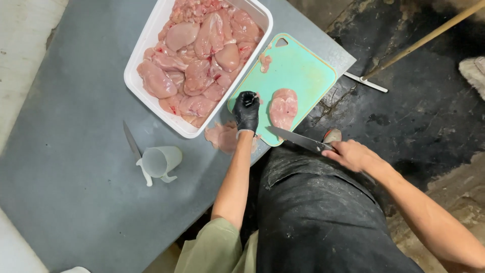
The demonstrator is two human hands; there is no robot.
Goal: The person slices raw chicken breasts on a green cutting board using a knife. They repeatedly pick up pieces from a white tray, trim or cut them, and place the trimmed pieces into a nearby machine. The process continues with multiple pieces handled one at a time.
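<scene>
The chicken breast [283,108] lies centre frame on the green cutting board [303,71]. My gloved left hand [247,111] pinches a scrap beside it; my right hand [352,154] grips the knife [295,139]. I should pin the meat flat and draw the blade smoothly, fingers clear.

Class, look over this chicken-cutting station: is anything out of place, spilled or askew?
Yes. Raw chicken pieces lie on the bare grey table off the green cutting board, and a clear plastic jug lies tipped on its side.

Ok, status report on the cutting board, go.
Left hand, black glove, pinching a scrap on the green board. Right hand gripping knife, off the chicken piece. Full tub alongside.
</scene>
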